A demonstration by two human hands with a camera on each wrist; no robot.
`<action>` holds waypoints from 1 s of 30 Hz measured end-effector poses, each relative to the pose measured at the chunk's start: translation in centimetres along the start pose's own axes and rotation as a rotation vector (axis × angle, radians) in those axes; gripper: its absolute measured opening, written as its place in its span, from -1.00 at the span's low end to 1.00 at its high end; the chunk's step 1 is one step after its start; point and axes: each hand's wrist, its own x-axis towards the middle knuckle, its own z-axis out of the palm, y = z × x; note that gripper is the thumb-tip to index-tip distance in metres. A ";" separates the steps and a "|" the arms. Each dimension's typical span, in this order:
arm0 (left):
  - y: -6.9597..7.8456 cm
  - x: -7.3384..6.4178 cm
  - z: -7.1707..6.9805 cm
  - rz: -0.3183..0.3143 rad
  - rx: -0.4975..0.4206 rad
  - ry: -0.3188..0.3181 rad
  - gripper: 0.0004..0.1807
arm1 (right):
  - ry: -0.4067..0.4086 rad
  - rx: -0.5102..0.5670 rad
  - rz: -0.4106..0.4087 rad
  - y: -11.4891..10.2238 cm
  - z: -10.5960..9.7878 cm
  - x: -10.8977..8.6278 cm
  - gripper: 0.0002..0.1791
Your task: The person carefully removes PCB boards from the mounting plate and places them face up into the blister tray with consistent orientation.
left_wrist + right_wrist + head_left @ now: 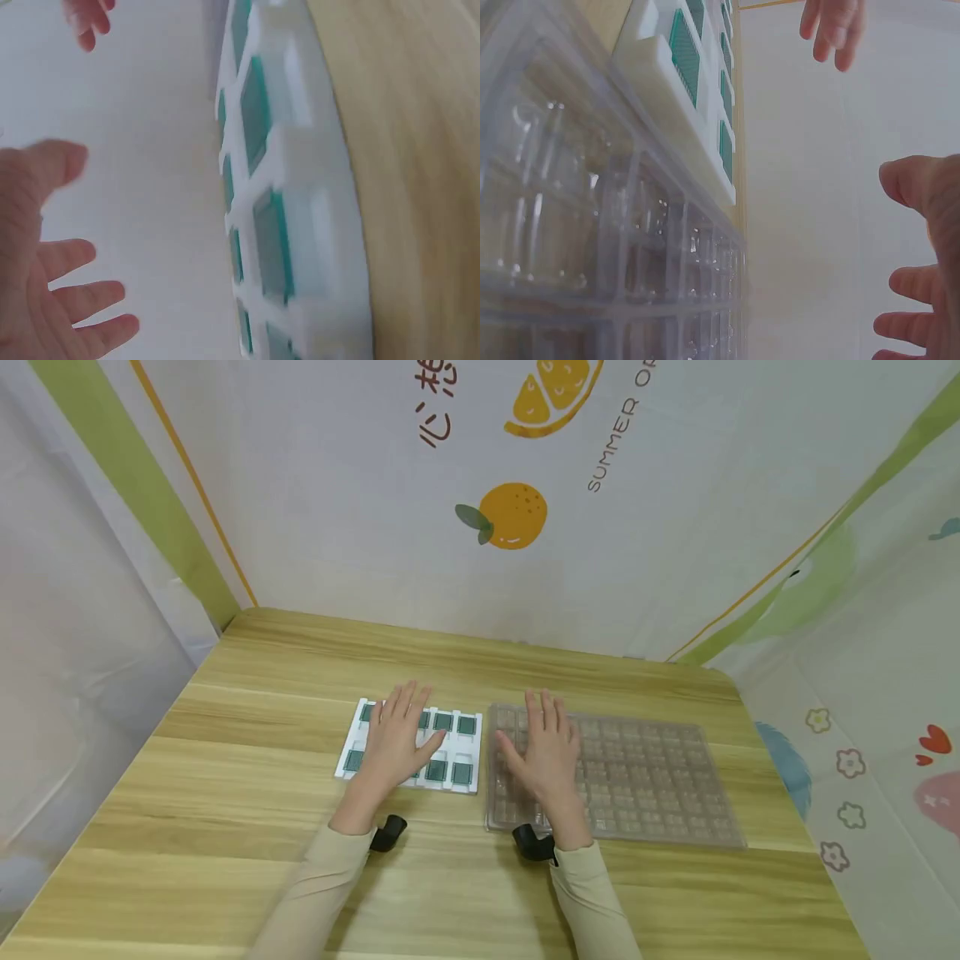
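Observation:
My left hand (393,747) hovers with fingers spread over a white tray (456,748) and hides part of it. Two rows of green square chips (462,773) sit in that tray's pockets. Over the left part of a clear plastic tray (645,768) with many small compartments is my right hand (551,764), its fingers straight and thumb out to the side. Both wrist views show a gap between the hands and the trays. Neither hand holds anything.
The two trays lie side by side on a wooden table (202,777), a narrow strip of wood between them. Behind the table hangs a white curtain (360,527) printed with fruit. More curtain (862,710) hangs at the right. Black wrist mounts (389,833) stick out inward from both wrists.

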 end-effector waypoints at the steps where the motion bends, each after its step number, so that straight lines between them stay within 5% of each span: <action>1: -0.2 -0.1 -0.2 -0.002 -0.017 0.016 -0.30 | 0.021 0.006 -0.014 0.0 0.1 0.0 -0.18; 9: -1.9 -0.7 -1.5 -0.042 -0.160 0.152 -0.51 | 0.167 0.126 -0.122 -0.2 0.4 0.1 -0.32; 18: -4.6 -2.0 -2.1 -0.210 -0.340 0.212 -0.59 | 0.225 0.247 -0.200 -0.4 1.3 0.0 -0.63; 22: -5.7 -2.5 -2.4 -0.274 -0.376 0.215 -0.62 | 0.171 0.272 -0.218 -0.7 1.5 -0.2 -0.71; 30: -7.1 -3.2 -2.4 -0.398 -0.445 0.190 -0.64 | -0.084 0.254 -0.175 -1.6 1.7 -0.5 -0.69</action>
